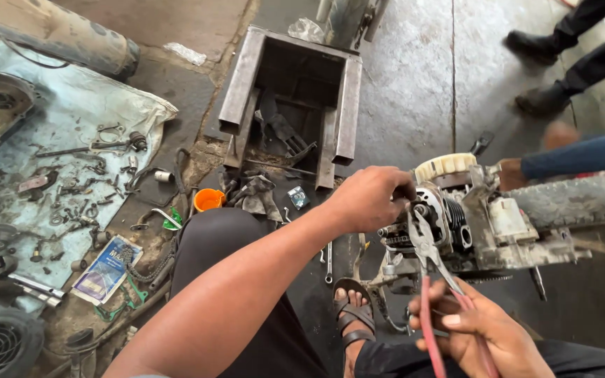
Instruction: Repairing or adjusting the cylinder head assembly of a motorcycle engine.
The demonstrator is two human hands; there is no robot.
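My left hand is closed in a fist on the top left of a small dirty engine that lies on the floor. My right hand grips the red handles of a pair of pliers. The plier jaws point up and touch the engine's left side, just below my left hand. A cream-coloured toothed part sits on top of the engine.
Another person's hand with a blue sleeve reaches the engine from the right, and someone's dark shoes stand beyond. A steel frame, an orange cup, a wrench and a cloth strewn with small parts lie to the left. My sandalled foot is below the engine.
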